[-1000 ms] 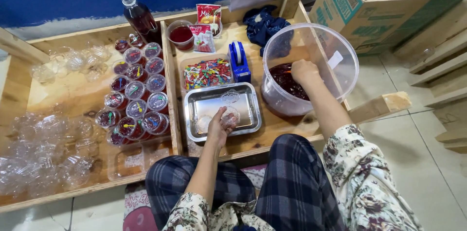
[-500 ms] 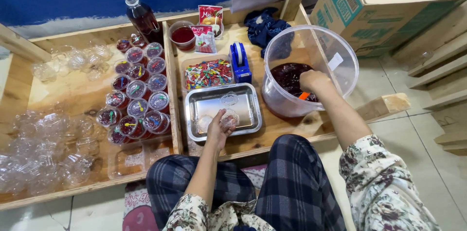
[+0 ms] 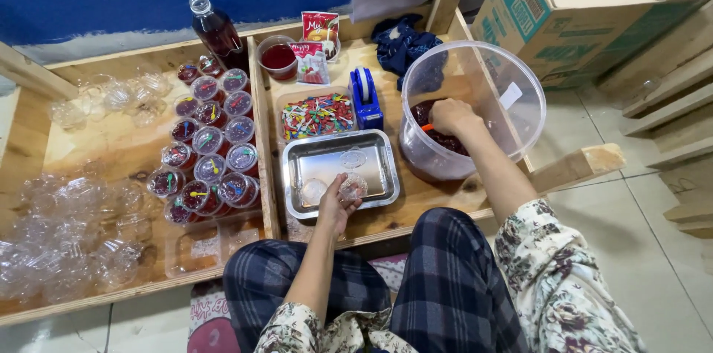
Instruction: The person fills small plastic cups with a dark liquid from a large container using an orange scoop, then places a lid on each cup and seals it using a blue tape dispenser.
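The small clear cup (image 3: 353, 186) sits in the metal tray (image 3: 375, 146) at its 5 o'clock corner, and the left hand (image 3: 336, 206) closes its fingers around it. Since a moment ago this hand has hardly moved. At 2 o'clock from the tray, the right hand (image 3: 451, 117) has gone deeper into the big clear tub (image 3: 512, 74), down into the dark red jelly (image 3: 445, 140). It looks closed on something orange, but I cannot tell what; the tub wall blurs it. At 10 o'clock stand the filled cups (image 3: 212, 165).
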